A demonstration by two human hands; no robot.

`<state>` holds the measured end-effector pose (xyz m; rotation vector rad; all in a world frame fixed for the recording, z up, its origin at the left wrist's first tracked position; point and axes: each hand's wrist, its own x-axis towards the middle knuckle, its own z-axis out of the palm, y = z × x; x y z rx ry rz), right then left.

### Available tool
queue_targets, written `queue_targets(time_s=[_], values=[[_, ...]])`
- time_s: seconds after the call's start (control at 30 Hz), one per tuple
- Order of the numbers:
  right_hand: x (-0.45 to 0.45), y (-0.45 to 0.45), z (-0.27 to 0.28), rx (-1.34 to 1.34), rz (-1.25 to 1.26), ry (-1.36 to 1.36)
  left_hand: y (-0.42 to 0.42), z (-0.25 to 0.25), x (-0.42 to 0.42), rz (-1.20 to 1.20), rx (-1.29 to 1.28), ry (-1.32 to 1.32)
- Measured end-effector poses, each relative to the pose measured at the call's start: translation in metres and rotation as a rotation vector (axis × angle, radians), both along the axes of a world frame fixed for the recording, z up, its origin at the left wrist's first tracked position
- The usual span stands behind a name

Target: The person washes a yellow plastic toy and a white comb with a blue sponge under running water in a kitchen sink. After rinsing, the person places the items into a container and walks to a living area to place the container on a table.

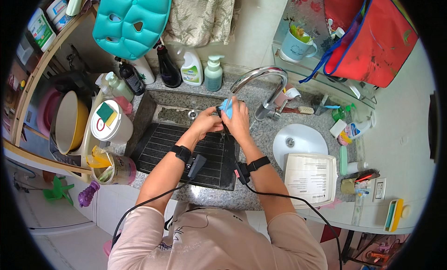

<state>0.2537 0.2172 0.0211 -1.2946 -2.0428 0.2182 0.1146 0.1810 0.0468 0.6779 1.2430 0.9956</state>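
Note:
My left hand (206, 122) and my right hand (238, 119) meet under the spout of a chrome gooseneck faucet (276, 74), above the stone sink. Between them is a small light-blue piece (227, 109), a cloth or sponge, with the right fingers closed over it. The left fingers pinch a small dark item (219, 111) against the blue piece; what it is cannot be made out. Water appears to run from the spout onto the blue piece. A black ribbed drainboard (174, 142) lies below my forearms, and a metal drain (192, 114) shows left of the hands.
Pump and spray bottles (213, 74) line the back ledge. A white lidded bucket (118, 130) bearing a green-yellow sponge stands left, beside a clear tub (117, 170). To the right are a white basin (297, 137), a container (310, 181) with writing and a wooden brush (303, 110).

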Motion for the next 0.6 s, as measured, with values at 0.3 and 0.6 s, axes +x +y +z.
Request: queue_targets(time_s=[0.3,0.6], values=[[0.012,-0.004,0.013,-0.129,0.068,0.216,0.009,-0.025,0.002,-0.091,0.124,0.137],[0.007,-0.002,0.009,-0.135,-0.033,0.12,-0.001,-0.02,0.0,-0.07,0.182,0.139]])
